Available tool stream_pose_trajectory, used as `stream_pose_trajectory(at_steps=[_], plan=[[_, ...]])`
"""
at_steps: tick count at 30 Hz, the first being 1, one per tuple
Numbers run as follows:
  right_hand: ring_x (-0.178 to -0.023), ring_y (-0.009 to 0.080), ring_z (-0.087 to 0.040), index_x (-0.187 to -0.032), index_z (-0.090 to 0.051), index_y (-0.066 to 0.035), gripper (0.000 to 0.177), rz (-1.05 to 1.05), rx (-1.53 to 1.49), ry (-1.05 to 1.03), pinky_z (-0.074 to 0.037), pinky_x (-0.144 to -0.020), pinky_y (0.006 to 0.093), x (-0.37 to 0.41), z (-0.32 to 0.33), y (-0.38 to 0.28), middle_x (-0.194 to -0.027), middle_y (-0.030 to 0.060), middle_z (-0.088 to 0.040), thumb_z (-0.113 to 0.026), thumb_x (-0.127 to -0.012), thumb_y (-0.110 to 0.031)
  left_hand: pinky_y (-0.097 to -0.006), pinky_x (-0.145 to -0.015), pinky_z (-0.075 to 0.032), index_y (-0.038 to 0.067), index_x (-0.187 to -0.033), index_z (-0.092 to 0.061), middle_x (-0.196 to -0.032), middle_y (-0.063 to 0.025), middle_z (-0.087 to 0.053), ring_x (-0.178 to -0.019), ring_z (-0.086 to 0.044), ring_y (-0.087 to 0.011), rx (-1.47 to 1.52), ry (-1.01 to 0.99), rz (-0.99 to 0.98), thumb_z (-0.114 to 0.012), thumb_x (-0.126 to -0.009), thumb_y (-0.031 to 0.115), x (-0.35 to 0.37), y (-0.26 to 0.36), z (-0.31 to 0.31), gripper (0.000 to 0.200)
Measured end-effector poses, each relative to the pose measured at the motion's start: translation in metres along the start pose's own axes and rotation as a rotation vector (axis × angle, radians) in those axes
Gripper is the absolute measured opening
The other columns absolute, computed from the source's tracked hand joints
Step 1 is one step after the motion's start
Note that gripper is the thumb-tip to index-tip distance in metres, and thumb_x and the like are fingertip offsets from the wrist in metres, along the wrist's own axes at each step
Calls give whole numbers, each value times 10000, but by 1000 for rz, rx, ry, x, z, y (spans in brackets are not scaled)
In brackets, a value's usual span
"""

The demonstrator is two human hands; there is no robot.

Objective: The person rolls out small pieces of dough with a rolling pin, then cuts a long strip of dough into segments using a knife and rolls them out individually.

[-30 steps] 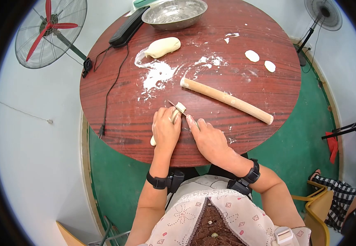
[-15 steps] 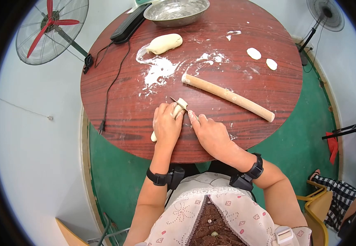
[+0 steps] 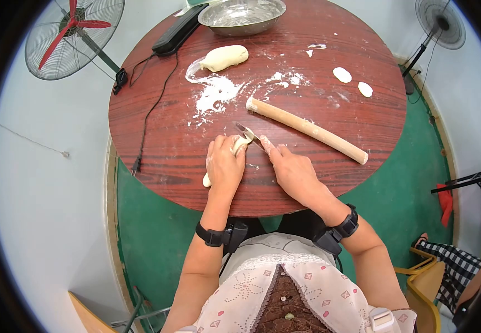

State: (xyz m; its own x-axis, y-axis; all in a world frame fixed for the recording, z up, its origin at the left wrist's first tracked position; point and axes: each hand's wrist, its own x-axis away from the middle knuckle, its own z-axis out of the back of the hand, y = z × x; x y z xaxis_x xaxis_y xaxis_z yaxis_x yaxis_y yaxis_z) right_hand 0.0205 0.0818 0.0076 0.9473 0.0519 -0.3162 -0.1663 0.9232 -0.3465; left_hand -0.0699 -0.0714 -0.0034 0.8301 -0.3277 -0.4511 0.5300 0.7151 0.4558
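My left hand [image 3: 225, 164] presses down on a long roll of dough [image 3: 207, 179] near the front edge of the round red-brown table [image 3: 157, 144]; the roll's near end sticks out below my palm. My right hand [image 3: 294, 171] grips a knife [image 3: 247, 132], its blade lying at the roll's far end, next to my left fingertips. A wooden rolling pin [image 3: 307, 129] lies diagonally just beyond my right hand.
A larger lump of dough [image 3: 225, 57] sits by spilled flour [image 3: 214, 94] farther back. Two small dough pieces [image 3: 353, 81] lie at the right. A metal bowl [image 3: 242, 15] and a black power strip [image 3: 178, 31] with its cord stand at the far edge. Fans stand on both sides.
The knife has lifted and shifted slightly away from the dough's end, with my right hand moving forward. My left hand stays on the roll.
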Motion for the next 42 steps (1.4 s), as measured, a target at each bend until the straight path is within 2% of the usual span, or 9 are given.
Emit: stream_pose_trajectory(at_steps=[18,27,32,35,38,39,40,41,42], plan=[[-627,201,-635,-1338,-470,4,535,9,158,-13,-534,-509,322,16,1,-15,-809,89,-552,-542,-812,-57,-428,-782,-470,27,-983,-665,-927,-111,-605,-888,-575,-323,-5,-19,24,-720,-775,143,-1,3,2,245],[-568,138,-624,-1277,-543,-10,458,117,407,-104,-511,-461,271,16,-2,-29,-774,48,-565,-566,-826,-91,-427,-790,-465,29,-980,-652,-926,-101,-589,-891,-558,-314,8,-23,26,-710,-768,117,0,0,1,236],[-578,168,-629,-1293,-529,-9,474,127,303,-75,-508,-476,291,16,3,-19,-760,59,-563,-565,-826,-77,-407,-773,-485,12,-982,-675,-911,-132,-618,-866,-601,-332,90,13,30,-712,-764,98,0,-5,0,238],[-618,218,-638,-1323,-501,-14,501,47,158,-21,-513,-509,334,20,1,-12,-779,81,-576,-562,-829,-72,-334,-756,-504,-10,-1014,-675,-933,-110,-650,-830,-647,-255,199,-19,114,-708,-794,77,-4,-8,9,239],[-668,277,-638,-1356,-475,-49,509,-60,-33,76,-518,-553,392,23,-7,-5,-825,110,-602,-554,-855,-89,-267,-734,-506,-40,-1052,-661,-938,-72,-672,-827,-652,-159,380,11,226,-687,-840,64,-13,-31,20,237],[-685,297,-636,-1367,-467,-64,508,-91,-103,111,-519,-568,412,25,-9,-3,-844,120,-612,-549,-867,-98,-242,-732,-501,-47,-1068,-651,-933,-51,-670,-858,-630,-112,562,9,317,-657,-873,56,-18,-37,30,221],[-779,343,-650,-1380,-461,-108,490,-147,-214,126,-534,-648,435,27,-8,0,-964,150,-652,-549,-898,-130,-245,-696,-496,-45,-1056,-656,-926,-52,-669,-827,-620,-105,710,-1,416,-659,-869,62,-27,-40,47,215],[-816,351,-651,-1383,-459,-110,490,-148,-280,166,-535,-676,432,29,-8,4,-999,158,-652,-551,-901,-127,-247,-660,-491,-43,-1043,-661,-918,-53,-668,-797,-609,-99,857,-11,513,-661,-866,67,-35,-47,65,209],[-852,359,-651,-1385,-457,-112,490,-150,-348,204,-537,-703,429,31,-8,8,-1034,166,-653,-553,-904,-124,-245,-692,-501,-33,-1060,-656,-936,-54,-672,-815,-620,-108,881,1,529,-639,-880,61,-43,-64,78,204]])
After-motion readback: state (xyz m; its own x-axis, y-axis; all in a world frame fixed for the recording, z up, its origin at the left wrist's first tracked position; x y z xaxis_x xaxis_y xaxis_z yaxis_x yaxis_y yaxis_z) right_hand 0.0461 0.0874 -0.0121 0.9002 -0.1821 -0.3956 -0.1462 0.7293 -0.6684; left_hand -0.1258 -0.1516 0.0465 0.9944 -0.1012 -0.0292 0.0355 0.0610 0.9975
